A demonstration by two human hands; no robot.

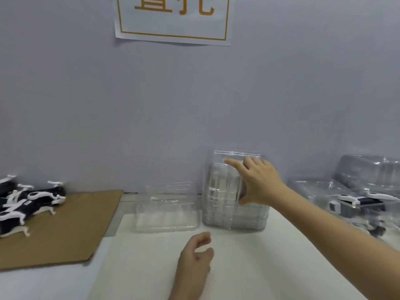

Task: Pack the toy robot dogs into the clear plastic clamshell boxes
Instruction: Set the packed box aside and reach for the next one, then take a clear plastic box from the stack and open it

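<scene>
Wall (86, 94): plain pale grey-blue, filling the upper half.
Sign (173, 22): white paper with orange border and characters, at 12 o'clock, top cut off.
Desk (32, 284): pale, butting against the wall.
Cardboard (65, 228): flat brown sheet, 8 o'clock.
Mat (140, 267): white sheet, 6 o'clock.
Light: soft, even.

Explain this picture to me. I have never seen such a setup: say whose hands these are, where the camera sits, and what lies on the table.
No machine here: a person works with bare hands, and the one picture comes from a camera worn on the head, looking forward and down. The right hand reaches out, fingers stretched on a stack of clear boxes by the wall; a firm grip is not plain. The left hand hovers loosely curled, holding nothing. One open box lies beside the stack. Black-and-white toy dogs lie on cardboard at the left. At the right sit more boxes, one seemingly with a dog inside.
</scene>
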